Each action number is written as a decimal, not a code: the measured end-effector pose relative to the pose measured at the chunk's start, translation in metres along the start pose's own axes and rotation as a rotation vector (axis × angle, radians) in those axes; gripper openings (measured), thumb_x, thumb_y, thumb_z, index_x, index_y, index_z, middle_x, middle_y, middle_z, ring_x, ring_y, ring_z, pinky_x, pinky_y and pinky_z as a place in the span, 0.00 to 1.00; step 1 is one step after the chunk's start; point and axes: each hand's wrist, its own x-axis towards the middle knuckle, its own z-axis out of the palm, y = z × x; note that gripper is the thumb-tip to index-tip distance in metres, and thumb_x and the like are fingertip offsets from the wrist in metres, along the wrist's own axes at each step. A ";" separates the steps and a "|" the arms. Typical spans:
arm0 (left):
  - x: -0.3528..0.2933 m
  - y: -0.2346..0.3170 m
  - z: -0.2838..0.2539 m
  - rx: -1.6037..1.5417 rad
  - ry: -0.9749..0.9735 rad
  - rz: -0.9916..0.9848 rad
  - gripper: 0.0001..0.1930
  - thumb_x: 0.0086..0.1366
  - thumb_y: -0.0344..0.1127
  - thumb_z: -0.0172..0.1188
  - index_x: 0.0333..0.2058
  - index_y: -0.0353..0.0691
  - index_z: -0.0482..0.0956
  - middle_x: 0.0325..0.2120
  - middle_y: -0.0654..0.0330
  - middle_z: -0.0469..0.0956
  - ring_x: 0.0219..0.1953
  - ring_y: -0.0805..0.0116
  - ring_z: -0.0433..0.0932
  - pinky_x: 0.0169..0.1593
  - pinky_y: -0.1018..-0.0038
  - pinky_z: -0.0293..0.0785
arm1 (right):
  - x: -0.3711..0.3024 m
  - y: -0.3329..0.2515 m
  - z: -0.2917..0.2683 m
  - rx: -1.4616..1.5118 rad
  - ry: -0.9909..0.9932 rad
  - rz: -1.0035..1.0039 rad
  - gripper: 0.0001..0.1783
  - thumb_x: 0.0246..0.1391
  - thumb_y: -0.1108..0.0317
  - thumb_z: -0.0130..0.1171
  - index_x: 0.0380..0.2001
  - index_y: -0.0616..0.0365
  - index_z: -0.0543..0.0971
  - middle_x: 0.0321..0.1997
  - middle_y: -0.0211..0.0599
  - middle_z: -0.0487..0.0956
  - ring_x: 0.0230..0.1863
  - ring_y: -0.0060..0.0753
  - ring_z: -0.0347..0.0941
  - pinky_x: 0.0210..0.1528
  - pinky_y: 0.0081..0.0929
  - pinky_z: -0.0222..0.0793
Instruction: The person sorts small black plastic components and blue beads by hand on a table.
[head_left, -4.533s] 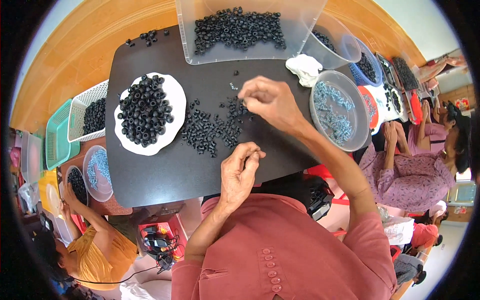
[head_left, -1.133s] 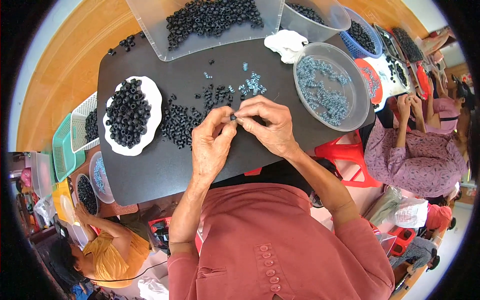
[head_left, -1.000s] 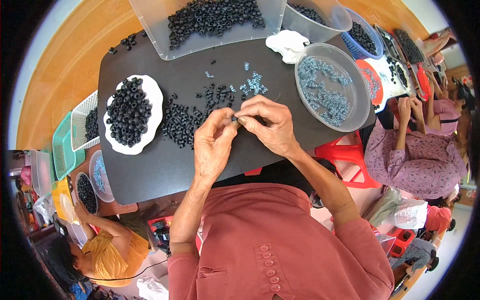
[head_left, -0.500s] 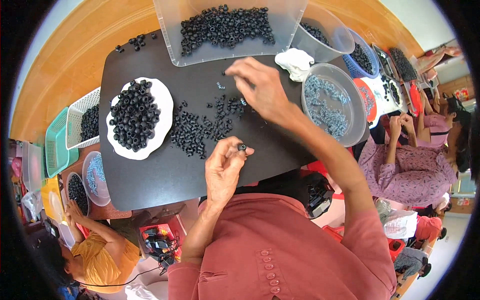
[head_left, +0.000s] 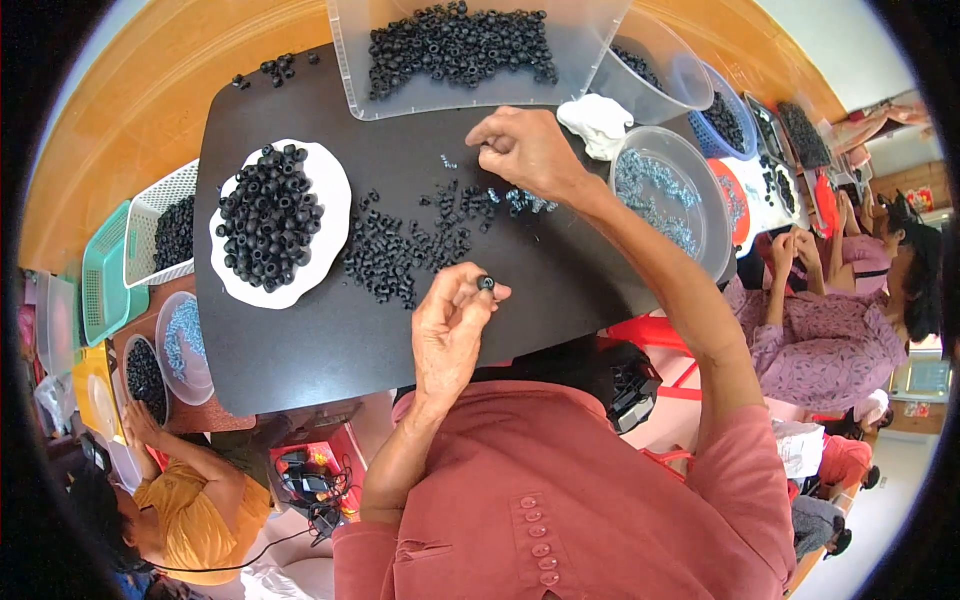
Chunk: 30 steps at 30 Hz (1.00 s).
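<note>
Two hands work over the black table (head_left: 330, 330); the right hand (head_left: 525, 150) reaches to the small bluish parts (head_left: 520, 200) beside the loose black rings (head_left: 395, 250), fingers pinched together; the left hand (head_left: 450, 325) is clamped on one black ring (head_left: 486, 283) at its fingertips.

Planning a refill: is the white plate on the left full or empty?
Full: the white plate carries a heaped pile of black rings, with only its rim bare.
</note>
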 end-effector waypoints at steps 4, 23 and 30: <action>0.000 -0.001 -0.003 0.015 0.033 0.021 0.07 0.65 0.23 0.51 0.42 0.33 0.72 0.31 0.61 0.76 0.37 0.75 0.77 0.41 0.79 0.72 | -0.043 -0.050 -0.008 0.415 -0.035 0.289 0.08 0.42 0.74 0.60 0.29 0.61 0.81 0.26 0.33 0.79 0.25 0.16 0.73 0.29 0.19 0.69; 0.000 -0.004 0.003 0.163 0.074 0.103 0.10 0.65 0.27 0.51 0.43 0.32 0.75 0.27 0.66 0.75 0.31 0.78 0.75 0.40 0.79 0.71 | -0.108 -0.079 0.002 0.522 0.026 -0.005 0.10 0.48 0.81 0.58 0.36 0.63 0.81 0.35 0.39 0.80 0.32 0.27 0.77 0.33 0.21 0.72; 0.002 -0.007 -0.001 0.093 0.024 0.098 0.07 0.65 0.24 0.53 0.42 0.33 0.74 0.30 0.68 0.71 0.34 0.81 0.71 0.41 0.82 0.71 | -0.110 -0.078 0.010 0.582 0.111 0.015 0.09 0.48 0.81 0.58 0.34 0.64 0.81 0.32 0.38 0.80 0.29 0.25 0.78 0.31 0.21 0.74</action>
